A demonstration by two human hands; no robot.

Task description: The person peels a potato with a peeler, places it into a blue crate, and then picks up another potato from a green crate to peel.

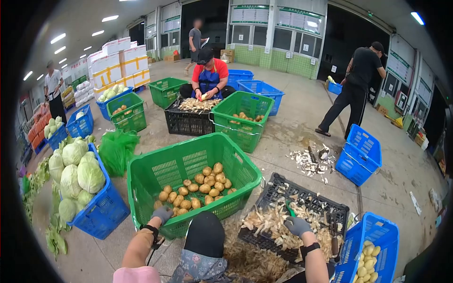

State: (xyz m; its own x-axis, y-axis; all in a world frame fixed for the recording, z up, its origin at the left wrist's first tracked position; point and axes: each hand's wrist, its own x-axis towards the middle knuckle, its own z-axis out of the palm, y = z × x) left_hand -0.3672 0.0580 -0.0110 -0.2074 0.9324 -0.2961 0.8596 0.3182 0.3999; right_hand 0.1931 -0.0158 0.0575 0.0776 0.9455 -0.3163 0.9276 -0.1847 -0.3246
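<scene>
My left hand [163, 215], in a grey glove, reaches over the near rim of a large green basket [188, 146] and touches the brown unpeeled potatoes [207, 180] in it. Its fingertips are hidden among them, so its grip cannot be made out. My right hand [298, 227], gloved in grey too, is closed around a green-handled peeler [289, 208], whose blade is too small to see clearly. It hovers above an upturned black crate [276, 181] strewn with peelings [269, 218]. A dark-handled knife [335, 238] lies along the crate's right side.
At the lower right stands a blue basket [384, 231] of peeled potatoes [367, 262]. On the left, another blue basket [106, 210] holds cabbages [75, 174]. A seated co-worker [207, 78] peels beyond the green basket. Another person [361, 85] walks near scraps [314, 160] on the floor.
</scene>
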